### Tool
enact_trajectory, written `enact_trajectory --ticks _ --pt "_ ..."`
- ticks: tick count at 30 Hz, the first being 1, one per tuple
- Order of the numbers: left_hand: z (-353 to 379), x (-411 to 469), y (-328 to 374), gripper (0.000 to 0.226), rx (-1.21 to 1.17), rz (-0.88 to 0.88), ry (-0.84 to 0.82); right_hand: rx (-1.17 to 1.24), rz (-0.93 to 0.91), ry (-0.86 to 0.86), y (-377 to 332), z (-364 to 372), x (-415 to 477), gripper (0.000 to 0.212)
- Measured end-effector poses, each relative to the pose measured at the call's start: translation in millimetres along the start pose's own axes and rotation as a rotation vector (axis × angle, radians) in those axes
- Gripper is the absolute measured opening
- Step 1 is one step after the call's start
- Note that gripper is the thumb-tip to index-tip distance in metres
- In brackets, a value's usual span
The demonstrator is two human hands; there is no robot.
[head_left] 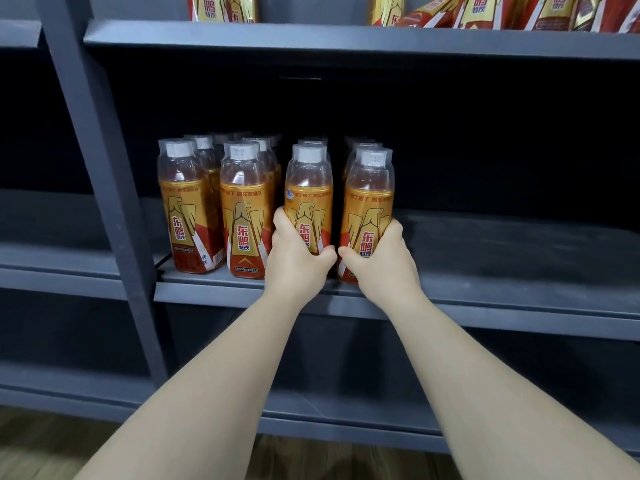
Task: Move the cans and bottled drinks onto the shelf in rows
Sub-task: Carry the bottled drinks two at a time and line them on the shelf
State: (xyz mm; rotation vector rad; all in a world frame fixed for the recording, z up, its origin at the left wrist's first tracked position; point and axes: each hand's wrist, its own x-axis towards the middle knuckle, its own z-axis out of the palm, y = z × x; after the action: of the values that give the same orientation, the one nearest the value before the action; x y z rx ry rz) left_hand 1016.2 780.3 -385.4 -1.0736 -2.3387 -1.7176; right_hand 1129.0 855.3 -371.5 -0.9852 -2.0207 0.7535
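Bottled drinks (188, 202) stand four rows deep-set at the left end of the matte slate-grey shelf board (502, 244), with clear domed shoulders and glossy gold-and-red labels. Left hand (294, 261) curls round the third front bottle (309, 192), and right hand (381, 265) wraps the fourth front bottle (370, 199). Both grip low on the label, thumbs nearly meeting. Small white caps (309, 154) sit under clear plastic covers.

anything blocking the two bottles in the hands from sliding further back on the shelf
Yes. The left hand holds the third-row bottle, the right hand the fourth-row bottle; other bottles stand right behind both in their rows on the shelf.
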Motion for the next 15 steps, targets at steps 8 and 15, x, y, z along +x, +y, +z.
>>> enact_trajectory --ticks 8,15 --pt "0.7 0.1 0.7 0.089 -0.016 0.009 0.000 0.007 0.000 -0.006 0.0 0.1 0.1 0.075" --pt "-4.5 -0.4 5.9 0.093 0.022 -0.015 -0.036 0.034 0.003 -0.012 0.2 0.3 0.0 0.074"
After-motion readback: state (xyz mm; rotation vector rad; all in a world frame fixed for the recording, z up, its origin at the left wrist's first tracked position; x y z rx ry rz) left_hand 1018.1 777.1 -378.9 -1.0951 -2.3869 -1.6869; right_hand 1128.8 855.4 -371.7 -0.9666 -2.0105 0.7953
